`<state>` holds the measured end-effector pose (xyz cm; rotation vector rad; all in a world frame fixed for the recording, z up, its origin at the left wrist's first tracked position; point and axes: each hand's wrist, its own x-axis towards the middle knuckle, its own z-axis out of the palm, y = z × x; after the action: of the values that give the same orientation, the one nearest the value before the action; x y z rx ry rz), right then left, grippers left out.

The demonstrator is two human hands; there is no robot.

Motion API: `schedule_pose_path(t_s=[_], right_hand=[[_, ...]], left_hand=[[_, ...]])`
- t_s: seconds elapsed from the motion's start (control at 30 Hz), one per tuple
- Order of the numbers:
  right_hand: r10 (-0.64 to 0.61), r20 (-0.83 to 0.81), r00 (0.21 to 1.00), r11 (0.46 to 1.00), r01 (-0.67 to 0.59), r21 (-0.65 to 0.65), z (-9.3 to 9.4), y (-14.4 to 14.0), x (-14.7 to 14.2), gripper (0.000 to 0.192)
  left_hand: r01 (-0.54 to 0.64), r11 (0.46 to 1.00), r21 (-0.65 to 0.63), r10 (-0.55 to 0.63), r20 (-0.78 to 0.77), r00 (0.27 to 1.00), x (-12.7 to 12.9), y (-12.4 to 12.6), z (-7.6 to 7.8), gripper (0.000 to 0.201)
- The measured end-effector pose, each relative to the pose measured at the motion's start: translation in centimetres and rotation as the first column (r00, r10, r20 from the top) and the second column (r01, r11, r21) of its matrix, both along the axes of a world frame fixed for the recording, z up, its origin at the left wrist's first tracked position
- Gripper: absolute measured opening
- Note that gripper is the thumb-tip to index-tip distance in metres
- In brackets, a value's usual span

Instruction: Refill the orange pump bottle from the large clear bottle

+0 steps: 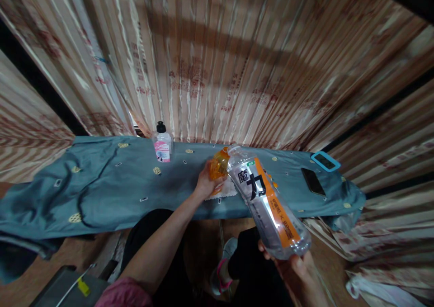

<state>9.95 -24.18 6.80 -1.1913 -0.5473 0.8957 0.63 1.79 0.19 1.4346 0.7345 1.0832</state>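
Observation:
My right hand [298,271] grips the base of a large clear plastic bottle [267,203] with an orange and grey label, tilted so its neck points down toward the table. My left hand [205,182] holds a small orange translucent container [219,164] right at the bottle's mouth. Under the left hand lies a white cloth [228,190] on the blue-grey tablecloth [111,185].
A small pump bottle with a pink label [162,143] stands at the table's back edge. A dark phone [313,181] and a device in a blue case [325,161] lie at the right end. Striped curtains hang behind. My legs and a shoe [222,266] are below.

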Motion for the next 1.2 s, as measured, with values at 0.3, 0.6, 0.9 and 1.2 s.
schedule_pose_path(t_s=[0.3, 0.6, 0.9, 1.2], right_hand=[[-0.009, -0.006, 1.000, 1.000, 0.009, 0.005, 0.38, 0.09, -0.22, 0.051], [-0.012, 0.023, 1.000, 1.000, 0.013, -0.019, 0.50, 0.12, 0.12, 0.054], [-0.007, 0.011, 1.000, 1.000, 0.008, -0.010, 0.74, 0.12, -0.01, 0.054], [-0.017, 0.030, 0.999, 1.000, 0.018, -0.022, 0.85, 0.14, -0.11, 0.053]], left_hand=[[0.001, 1.000, 0.006, -0.001, 0.026, 1.000, 0.10, 0.07, -0.33, 0.054], [0.005, 1.000, 0.025, -0.004, -0.008, 1.000, -0.10, 0.06, -0.31, 0.052], [0.008, 0.999, 0.033, -0.008, -0.011, 1.000, 0.00, 0.05, -0.22, 0.053], [-0.013, 0.999, 0.052, 0.015, -0.043, 0.999, 0.02, 0.12, -0.54, 0.052]])
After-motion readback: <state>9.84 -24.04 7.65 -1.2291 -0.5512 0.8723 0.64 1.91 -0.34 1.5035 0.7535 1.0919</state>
